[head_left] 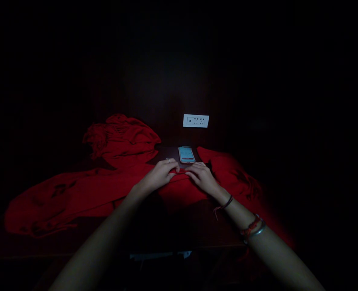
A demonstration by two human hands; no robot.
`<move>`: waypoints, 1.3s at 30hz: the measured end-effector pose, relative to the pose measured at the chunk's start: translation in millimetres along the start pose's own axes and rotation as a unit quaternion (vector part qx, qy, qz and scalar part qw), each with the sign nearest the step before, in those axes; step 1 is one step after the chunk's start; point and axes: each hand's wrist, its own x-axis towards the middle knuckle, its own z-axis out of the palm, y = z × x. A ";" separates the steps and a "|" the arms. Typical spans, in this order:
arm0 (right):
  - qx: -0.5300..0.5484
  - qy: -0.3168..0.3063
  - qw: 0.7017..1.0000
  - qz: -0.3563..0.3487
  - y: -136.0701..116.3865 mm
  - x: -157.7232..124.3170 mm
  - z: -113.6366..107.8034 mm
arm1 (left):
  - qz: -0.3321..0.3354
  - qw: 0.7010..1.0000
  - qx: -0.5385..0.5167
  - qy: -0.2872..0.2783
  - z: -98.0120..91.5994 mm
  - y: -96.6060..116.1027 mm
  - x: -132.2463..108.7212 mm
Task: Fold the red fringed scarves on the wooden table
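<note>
A long red cloth (100, 188) lies across the dark tabletop, its left part spread wide and wrinkled. My left hand (163, 171) pinches its upper edge near the middle, thumb below and fingers curled over. Close by on the right, my right hand (203, 176) grips the same edge in a like pinch, and a short folded strip of fabric shows between the two hands. Below them a flap of the red cloth hangs flat on the table. Just beyond my fingers lies a phone (186, 154) with a lit screen.
A bunched red cloth with fringes (124, 139) sits at the back left. More red fabric (233, 171) spreads on the right, fading into darkness. A white socket panel (196, 121) is on the wall behind. The table's front edge (154, 249) shows dimly, with something pale below it.
</note>
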 end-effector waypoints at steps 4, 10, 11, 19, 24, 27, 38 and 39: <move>0.023 0.009 1.000 0.015 0.2 0.8 -1.0 | 0.002 1.000 -0.023 0.000 -2.4 3.2 0.4; 0.028 0.001 0.999 0.033 -1.6 1.3 -0.4 | -0.003 1.000 -0.002 0.016 -4.2 4.3 -1.0; 0.030 0.003 0.999 0.033 -1.7 1.4 -0.6 | -0.002 1.000 0.007 0.022 -4.8 4.1 -1.5; 0.041 0.008 0.999 0.024 3.4 1.2 -10.8 | 0.002 0.997 0.049 0.053 -6.2 5.9 -3.4; 0.032 0.041 0.998 0.047 3.5 0.6 -15.7 | -0.021 0.995 0.092 0.017 -9.1 0.8 -4.7; 0.033 0.038 0.998 0.044 3.4 -0.8 -18.0 | -0.027 0.994 0.100 -0.033 -12.8 -3.1 -5.6; -0.012 0.016 0.997 0.070 25.0 -6.8 -25.8 | -0.145 0.966 0.213 -0.012 -13.7 -27.9 -10.0; -0.015 0.018 0.997 0.076 28.4 -7.8 -27.5 | -0.153 0.962 0.224 -0.013 -15.1 -30.3 -10.9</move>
